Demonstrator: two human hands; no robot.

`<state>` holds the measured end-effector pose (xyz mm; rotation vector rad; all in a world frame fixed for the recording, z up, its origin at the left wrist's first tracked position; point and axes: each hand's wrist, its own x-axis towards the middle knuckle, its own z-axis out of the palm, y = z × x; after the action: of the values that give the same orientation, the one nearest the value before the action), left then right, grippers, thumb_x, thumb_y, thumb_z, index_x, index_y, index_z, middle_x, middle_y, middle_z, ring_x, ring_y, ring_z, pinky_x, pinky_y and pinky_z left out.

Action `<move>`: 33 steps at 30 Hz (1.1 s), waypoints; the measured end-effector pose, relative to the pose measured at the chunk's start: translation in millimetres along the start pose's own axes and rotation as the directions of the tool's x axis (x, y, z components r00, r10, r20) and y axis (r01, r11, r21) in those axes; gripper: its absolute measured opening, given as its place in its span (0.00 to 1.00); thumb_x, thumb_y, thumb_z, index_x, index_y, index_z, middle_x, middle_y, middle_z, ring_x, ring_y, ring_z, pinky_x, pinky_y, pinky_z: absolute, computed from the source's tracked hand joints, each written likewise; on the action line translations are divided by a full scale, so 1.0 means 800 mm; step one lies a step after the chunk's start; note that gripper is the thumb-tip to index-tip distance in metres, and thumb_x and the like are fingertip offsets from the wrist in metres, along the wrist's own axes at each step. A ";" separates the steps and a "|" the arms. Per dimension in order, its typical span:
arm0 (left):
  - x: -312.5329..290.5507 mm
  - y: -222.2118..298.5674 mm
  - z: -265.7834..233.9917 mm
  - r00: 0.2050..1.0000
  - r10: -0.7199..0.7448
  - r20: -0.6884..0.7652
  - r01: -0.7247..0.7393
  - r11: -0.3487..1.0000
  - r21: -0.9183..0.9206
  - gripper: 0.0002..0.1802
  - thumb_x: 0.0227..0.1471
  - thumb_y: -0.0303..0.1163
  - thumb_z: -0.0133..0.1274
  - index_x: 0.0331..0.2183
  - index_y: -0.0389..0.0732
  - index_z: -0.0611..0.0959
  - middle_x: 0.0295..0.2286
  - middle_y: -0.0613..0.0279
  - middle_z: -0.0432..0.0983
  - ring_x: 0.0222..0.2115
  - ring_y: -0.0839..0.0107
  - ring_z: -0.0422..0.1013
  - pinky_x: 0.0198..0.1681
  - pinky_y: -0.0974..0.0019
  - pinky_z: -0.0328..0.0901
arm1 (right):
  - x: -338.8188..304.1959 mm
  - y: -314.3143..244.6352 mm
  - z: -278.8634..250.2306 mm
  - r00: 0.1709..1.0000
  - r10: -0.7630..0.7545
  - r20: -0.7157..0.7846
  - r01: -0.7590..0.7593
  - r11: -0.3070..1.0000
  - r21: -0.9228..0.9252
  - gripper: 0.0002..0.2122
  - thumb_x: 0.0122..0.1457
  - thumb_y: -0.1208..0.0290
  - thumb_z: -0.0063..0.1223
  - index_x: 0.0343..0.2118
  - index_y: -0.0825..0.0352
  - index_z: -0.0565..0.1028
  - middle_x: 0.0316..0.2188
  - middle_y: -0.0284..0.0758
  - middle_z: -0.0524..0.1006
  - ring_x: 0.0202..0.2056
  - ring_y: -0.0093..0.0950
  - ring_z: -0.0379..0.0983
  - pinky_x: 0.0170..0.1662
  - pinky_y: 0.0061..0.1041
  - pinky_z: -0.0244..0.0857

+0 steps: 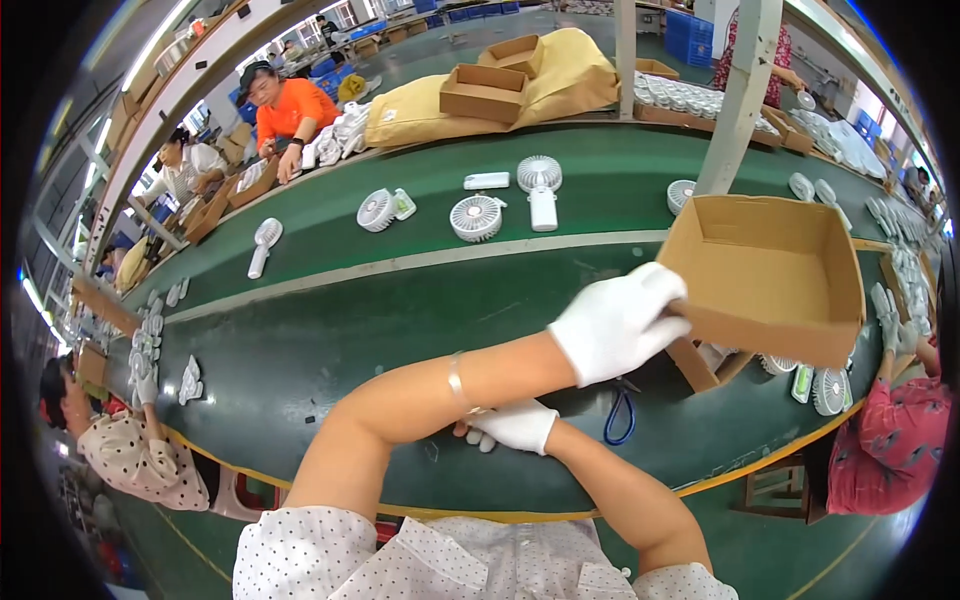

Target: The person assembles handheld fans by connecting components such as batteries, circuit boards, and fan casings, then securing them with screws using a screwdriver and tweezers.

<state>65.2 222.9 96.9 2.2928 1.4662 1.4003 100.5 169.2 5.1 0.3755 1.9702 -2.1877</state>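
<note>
The left hand (615, 322), crossing over the right arm, is gripping the near-left corner of the open cardboard box (765, 275), which is hanging tilted above the green worktop (330, 340) at about two o'clock. The right hand (512, 425) is resting loosely curled at six o'clock, holding nothing. A firmer hold would level the box.

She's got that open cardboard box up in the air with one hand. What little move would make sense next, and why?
Probably lowering the cardboard box onto the green table. The gloved left hand grips it by one rim only, so it hangs tilted above another box and some small white fans, while the right hand rests on the table beneath the left forearm. Bringing that hand up to the rim would steady it.
</note>
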 end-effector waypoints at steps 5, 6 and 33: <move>-0.065 0.029 -0.101 0.998 -0.025 0.057 0.010 0.967 0.253 0.14 0.45 0.30 0.65 0.35 0.42 0.78 0.31 0.55 0.75 0.31 0.53 0.74 0.34 0.59 0.71 | 0.002 -0.001 0.001 1.000 0.029 0.010 -0.028 0.998 -0.048 0.15 0.66 0.61 0.45 0.41 0.70 0.75 0.31 0.34 0.79 0.26 0.21 0.73 0.30 0.21 0.71; -0.070 0.023 -0.118 1.000 -0.027 -0.001 0.026 0.936 0.350 0.14 0.46 0.29 0.65 0.35 0.42 0.78 0.31 0.55 0.75 0.32 0.52 0.74 0.35 0.58 0.71 | -0.001 -0.005 -0.001 1.000 0.013 0.005 -0.012 0.996 -0.091 0.15 0.66 0.62 0.44 0.43 0.70 0.76 0.31 0.35 0.79 0.27 0.21 0.73 0.30 0.21 0.72; -0.394 0.106 -0.093 0.766 -0.523 -0.373 0.622 0.455 0.638 0.20 0.51 0.30 0.57 0.47 0.37 0.78 0.51 0.47 0.71 0.55 0.45 0.65 0.61 0.48 0.58 | 0.000 0.002 0.013 0.988 -0.150 -0.042 0.141 0.976 -0.169 0.14 0.64 0.66 0.46 0.45 0.69 0.77 0.30 0.37 0.80 0.24 0.23 0.74 0.27 0.24 0.72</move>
<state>29.9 -88.6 -21.1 1.6030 2.9173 0.7962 100.3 158.8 4.6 0.2773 2.2560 -2.0955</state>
